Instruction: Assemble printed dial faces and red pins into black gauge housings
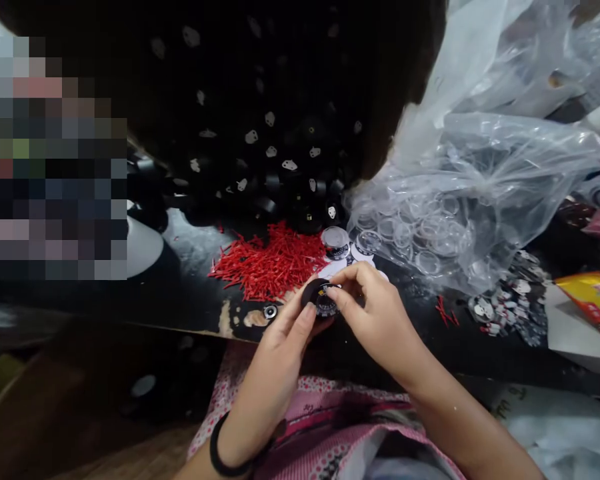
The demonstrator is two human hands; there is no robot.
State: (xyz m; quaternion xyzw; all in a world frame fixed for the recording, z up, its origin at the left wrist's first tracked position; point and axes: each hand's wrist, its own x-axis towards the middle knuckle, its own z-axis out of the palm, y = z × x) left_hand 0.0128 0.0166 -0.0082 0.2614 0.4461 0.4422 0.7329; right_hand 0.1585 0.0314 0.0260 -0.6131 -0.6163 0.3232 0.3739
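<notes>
My left hand (285,333) is wrapped round a round black compass (325,303), its marked dial facing up. Over the dial's right side, the thumb and forefinger of my right hand (373,310) are pinched together; whatever is between them is too small to make out. Just beyond my hands lies a loose heap of thin red sticks (273,260). Clear round capsules (335,238) and white discs (333,269) lie beside the heap. A small black-and-white ring (270,312) rests to the left of my left hand.
A clear plastic bag (430,227) with several clear rings spreads at the right. Small black and white parts (517,307) are piled near a yellow packet (595,300). At the back looms a large dark mass (260,100) with pale pieces. The black table's front edge (180,325) is chipped.
</notes>
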